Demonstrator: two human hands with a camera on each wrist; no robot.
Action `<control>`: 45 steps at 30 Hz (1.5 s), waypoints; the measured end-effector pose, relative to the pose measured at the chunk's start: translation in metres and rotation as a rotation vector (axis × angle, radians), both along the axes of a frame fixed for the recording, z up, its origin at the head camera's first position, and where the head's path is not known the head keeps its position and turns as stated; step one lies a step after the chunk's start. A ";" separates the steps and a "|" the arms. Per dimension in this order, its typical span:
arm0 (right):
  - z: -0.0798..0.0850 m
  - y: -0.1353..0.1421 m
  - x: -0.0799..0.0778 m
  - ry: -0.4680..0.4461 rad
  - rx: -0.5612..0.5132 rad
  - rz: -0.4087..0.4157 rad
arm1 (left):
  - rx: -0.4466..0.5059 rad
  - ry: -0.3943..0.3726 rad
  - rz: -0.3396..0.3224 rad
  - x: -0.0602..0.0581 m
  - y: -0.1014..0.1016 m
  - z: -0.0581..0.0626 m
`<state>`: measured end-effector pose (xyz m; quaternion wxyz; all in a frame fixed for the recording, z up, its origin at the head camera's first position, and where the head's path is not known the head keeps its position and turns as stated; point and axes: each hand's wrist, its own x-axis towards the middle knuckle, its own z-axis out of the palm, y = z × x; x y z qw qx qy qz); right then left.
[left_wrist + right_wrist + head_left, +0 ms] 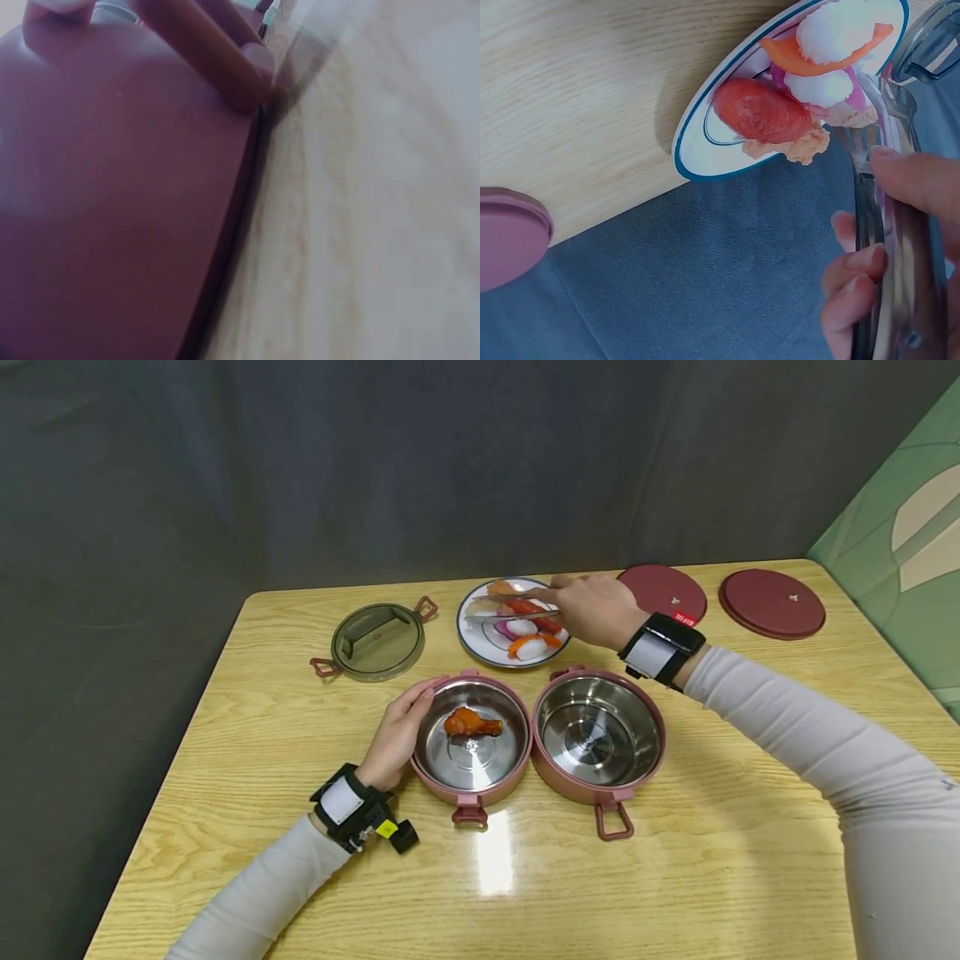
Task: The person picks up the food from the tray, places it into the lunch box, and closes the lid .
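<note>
My left hand (396, 733) holds the left side of a pink, steel-lined lunch box (437, 760), its thumb by the rim and its fingers along the outer wall. A glazed chicken drumstick (471, 722) lies inside that box. Over a blue-rimmed white plate (480, 648) at the back, my right hand (598, 608) grips metal tongs (900, 247) with fork-like tips. The tips point at the food on the plate: a red scored sausage (759, 111), a crumbly brown piece (802, 144) and sushi-like white pieces with orange and purple parts (832, 34). Whether the tips touch food, I cannot tell.
A second pink steel-lined box (592, 735) stands against the first one's right side, with bare steel inside. Behind left lies a translucent olive lid (382, 652) with pink clips. Dark red round lids (663, 589) (772, 602) lie at the back right.
</note>
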<state>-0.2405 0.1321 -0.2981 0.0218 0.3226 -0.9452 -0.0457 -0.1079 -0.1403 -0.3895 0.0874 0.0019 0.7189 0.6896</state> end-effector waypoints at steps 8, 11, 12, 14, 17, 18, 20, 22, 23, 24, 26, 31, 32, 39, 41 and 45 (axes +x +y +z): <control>0.000 0.005 0.000 -0.034 -0.085 -0.021 | 0.019 -0.020 0.006 0.000 0.000 0.000; 0.000 0.006 -0.001 -0.039 -0.109 -0.018 | 0.020 -0.021 0.009 0.000 0.001 0.000; 0.000 0.006 -0.001 -0.039 -0.117 -0.016 | 0.019 -0.022 0.010 0.000 0.001 0.000; 0.001 0.007 -0.001 -0.038 -0.135 -0.014 | 0.018 -0.022 0.009 0.001 0.001 0.000; 0.002 0.007 -0.001 -0.038 -0.156 -0.018 | 0.014 -0.021 0.006 0.000 0.000 -0.001; 0.003 0.007 -0.001 -0.048 -0.168 -0.025 | 0.012 -0.019 0.004 0.000 0.000 -0.001; 0.004 0.007 -0.001 -0.050 -0.174 -0.026 | 0.007 -0.015 0.002 0.000 0.000 -0.001; 0.004 0.008 -0.001 -0.051 -0.181 -0.025 | 0.004 -0.012 0.000 0.000 0.000 -0.001; 0.005 0.008 -0.001 -0.052 -0.187 -0.024 | 0.002 -0.010 0.000 0.000 0.000 -0.001; 0.005 0.008 -0.001 -0.054 -0.194 -0.023 | 0.002 -0.009 0.000 0.000 0.001 -0.001; 0.006 0.009 -0.001 -0.055 -0.207 -0.021 | 0.002 -0.009 0.001 0.001 0.001 0.000; 0.009 0.010 -0.001 -0.051 -0.229 -0.012 | 0.001 -0.009 0.002 0.001 0.000 0.000; 0.010 0.011 -0.001 -0.051 -0.233 -0.009 | 0.001 -0.008 0.002 0.001 0.000 0.000; 0.021 0.010 0.002 -0.057 -0.251 0.016 | 0.010 -0.012 0.003 0.001 0.001 0.000; 0.026 0.011 0.004 -0.060 -0.254 0.021 | 0.011 -0.016 0.003 0.000 0.001 -0.001; 0.034 0.011 0.008 -0.056 -0.254 0.036 | 0.006 -0.019 0.003 0.000 0.002 0.000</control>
